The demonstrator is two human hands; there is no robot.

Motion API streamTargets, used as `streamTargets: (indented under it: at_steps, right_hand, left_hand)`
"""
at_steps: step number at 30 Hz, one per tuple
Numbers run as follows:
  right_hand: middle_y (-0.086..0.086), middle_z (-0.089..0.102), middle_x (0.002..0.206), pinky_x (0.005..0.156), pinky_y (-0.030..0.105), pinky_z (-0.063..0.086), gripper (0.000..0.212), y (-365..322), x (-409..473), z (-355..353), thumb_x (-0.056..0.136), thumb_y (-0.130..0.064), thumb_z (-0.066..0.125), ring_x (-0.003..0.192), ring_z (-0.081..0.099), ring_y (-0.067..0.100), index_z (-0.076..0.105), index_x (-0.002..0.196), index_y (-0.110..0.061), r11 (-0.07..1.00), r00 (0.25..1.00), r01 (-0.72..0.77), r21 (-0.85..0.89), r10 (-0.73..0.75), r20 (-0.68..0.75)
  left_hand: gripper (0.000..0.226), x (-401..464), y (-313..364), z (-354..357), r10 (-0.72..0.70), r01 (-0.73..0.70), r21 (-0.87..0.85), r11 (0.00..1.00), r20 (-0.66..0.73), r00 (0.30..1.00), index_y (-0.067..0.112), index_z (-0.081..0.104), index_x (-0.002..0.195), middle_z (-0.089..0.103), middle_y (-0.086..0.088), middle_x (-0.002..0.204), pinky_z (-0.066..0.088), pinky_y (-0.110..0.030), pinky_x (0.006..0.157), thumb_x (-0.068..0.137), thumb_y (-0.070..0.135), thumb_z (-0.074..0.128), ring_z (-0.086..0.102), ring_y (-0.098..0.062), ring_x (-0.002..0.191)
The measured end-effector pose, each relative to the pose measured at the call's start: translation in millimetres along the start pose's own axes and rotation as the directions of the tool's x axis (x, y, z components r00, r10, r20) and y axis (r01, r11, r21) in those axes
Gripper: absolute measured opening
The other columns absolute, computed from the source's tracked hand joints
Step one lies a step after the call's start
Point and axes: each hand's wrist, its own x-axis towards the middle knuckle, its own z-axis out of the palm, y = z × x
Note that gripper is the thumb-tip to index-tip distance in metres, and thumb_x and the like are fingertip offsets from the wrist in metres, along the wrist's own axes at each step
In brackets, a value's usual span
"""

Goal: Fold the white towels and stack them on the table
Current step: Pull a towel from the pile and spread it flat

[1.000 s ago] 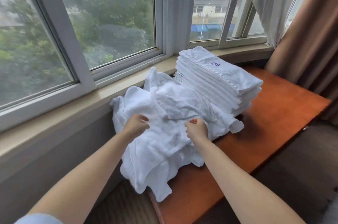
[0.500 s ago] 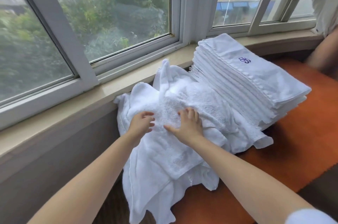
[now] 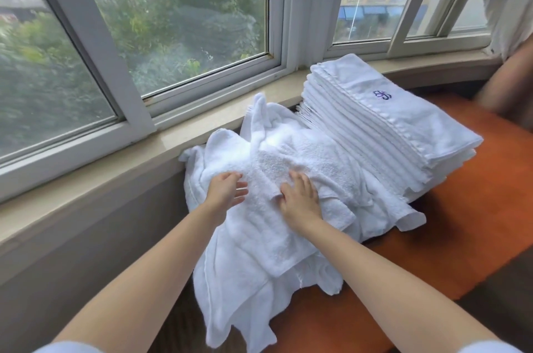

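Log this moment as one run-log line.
left hand open on loose towels | right hand flat, pressing | folded stack beside | table

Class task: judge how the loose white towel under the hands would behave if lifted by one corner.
The loose towel would probably flop and drape: it already lies in soft folds and hangs over the table edge. It looks fluffy, so likely grippy, not slippery.

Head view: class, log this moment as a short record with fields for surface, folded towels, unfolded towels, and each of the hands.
surface: orange table beside the windowsill
folded towels: neat stack, purple emblem on top
unfolded towels: loose heap, draping over the table's near edge
left hand: fingers straight, on the heap
right hand: flat, pressing the heap
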Motion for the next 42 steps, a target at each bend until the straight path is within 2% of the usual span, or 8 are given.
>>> streamTargets:
  at_steps: [3,6,14,19,23,28,34,42]
  right_hand:
    - [0.005,0.058,0.108,0.096,0.037,0.031,0.015,-13.2,-14.1,-8.4,0.102,-0.019,0.037,0.109,0.052,0.021,0.051,0.097,-0.016,0.92,0.996,-0.016,0.391,0.05,-0.076]
    - [-0.009,0.039,0.064,0.062,0.028,0.032,0.031,-24.7,-34.0,-37.1,0.101,-0.018,0.039,0.055,0.037,0.003,0.034,0.071,-0.023,0.755,0.971,-0.024,0.655,0.174,-0.165]
    - [-0.004,0.036,0.064,0.056,0.022,0.029,0.023,-35.8,-93.0,-95.5,0.093,-0.012,0.046,0.061,0.034,0.008,0.041,0.071,-0.017,0.264,0.982,0.057,0.963,0.16,-0.102]
    - [-0.013,0.039,0.052,0.048,0.019,0.029,0.029,-31.7,-94.4,-82.8,0.095,-0.017,0.05,0.048,0.035,0.003,0.041,0.068,-0.018,0.482,0.937,-0.029,0.875,0.318,-0.145]
    - [-0.004,0.046,0.069,0.058,0.022,0.035,0.025,0.0,-78.2,-85.2,0.097,-0.021,0.05,0.064,0.042,0.011,0.043,0.073,-0.019,0.571,0.846,-0.125,0.811,0.488,-0.214]
    - [0.009,0.065,0.111,0.077,0.034,0.052,0.047,-13.8,-76.3,-68.2,0.086,-0.044,0.065,0.092,0.064,0.023,0.055,0.119,-0.012,0.163,0.881,-0.408,0.898,0.33,0.34]
    - [0.013,0.025,0.155,0.11,0.054,0.031,0.105,-13.0,-79.4,-35.3,0.082,-0.053,0.067,0.133,0.041,0.037,-0.006,0.153,-0.026,0.503,0.825,-0.461,0.731,0.547,0.144]
    - [0.003,0.053,0.136,0.104,0.036,0.041,0.083,-18.8,-69.5,-20.0,0.081,-0.04,0.074,0.123,0.052,0.025,0.031,0.146,-0.012,0.54,0.896,-0.414,0.733,0.386,0.221]
  left_hand:
    - [0.014,-4.6,1.1,-5.4,-0.02,0.02,-0.01,1.0,0.02,1.0,0.009,0.059,0.101,0.065,-0.014,0.099,0.055,-0.033,0.076,0.1,0.016,0.047,0.065,-0.025,0.084]
    - [0.022,-8.8,6.0,-7.1,-0.088,0.092,-0.065,0.994,0.062,0.994,0.008,0.056,0.112,0.065,-0.014,0.101,0.056,-0.034,0.071,0.099,0.025,0.049,0.066,-0.027,0.087]
    - [0.032,-22.8,22.3,17.9,-0.154,0.234,-0.232,0.944,0.317,0.936,0.013,0.056,0.113,0.066,-0.012,0.104,0.057,-0.037,0.068,0.094,0.039,0.057,0.067,-0.027,0.094]
    - [0.023,-27.5,29.1,19.8,0.139,-0.15,0.071,0.986,0.139,0.981,0.011,0.059,0.074,0.055,-0.005,0.069,0.043,-0.023,0.056,0.086,-0.003,0.045,0.054,-0.021,0.063]
    - [0.013,-50.4,52.7,-9.5,-0.072,-0.083,0.439,0.895,0.325,0.943,0.006,0.061,0.079,0.058,-0.005,0.068,0.044,-0.025,0.061,0.069,0.006,0.053,0.055,-0.019,0.066]
    - [0.04,-79.0,47.4,-34.4,-0.413,0.034,0.559,0.828,0.568,0.712,0.005,0.064,0.094,0.062,-0.011,0.079,0.053,-0.027,0.057,0.056,-0.002,0.053,0.063,-0.022,0.068]
    - [0.036,-84.6,8.1,-55.8,-0.337,0.058,0.71,0.702,0.259,0.905,0.016,0.061,0.096,0.061,-0.016,0.114,0.054,-0.047,0.09,0.082,-0.013,0.047,0.062,-0.033,0.109]
    - [0.035,-98.6,0.6,-71.0,-0.183,0.064,0.454,0.888,0.224,0.957,0.009,0.056,0.12,0.063,-0.015,0.116,0.056,-0.038,0.081,0.087,-0.001,0.061,0.064,-0.027,0.103]
